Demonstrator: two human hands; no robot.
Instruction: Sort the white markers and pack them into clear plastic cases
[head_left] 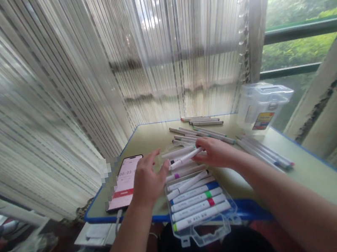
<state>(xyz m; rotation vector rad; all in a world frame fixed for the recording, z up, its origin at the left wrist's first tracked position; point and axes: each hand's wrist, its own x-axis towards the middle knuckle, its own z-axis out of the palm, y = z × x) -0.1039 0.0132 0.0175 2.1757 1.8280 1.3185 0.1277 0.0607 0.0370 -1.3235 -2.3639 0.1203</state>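
A clear plastic case lies open at the table's near edge, with several white markers with coloured bands lined up in it. My right hand is closed on one white marker, holding it across the case's far end. My left hand rests at the case's left side, fingers apart and stretched toward the markers, holding nothing.
A phone with a timer screen lies at the left. Loose markers are scattered at the back and along the right. A clear lidded tub stands at the back right. Striped curtains hang behind the blue-edged table.
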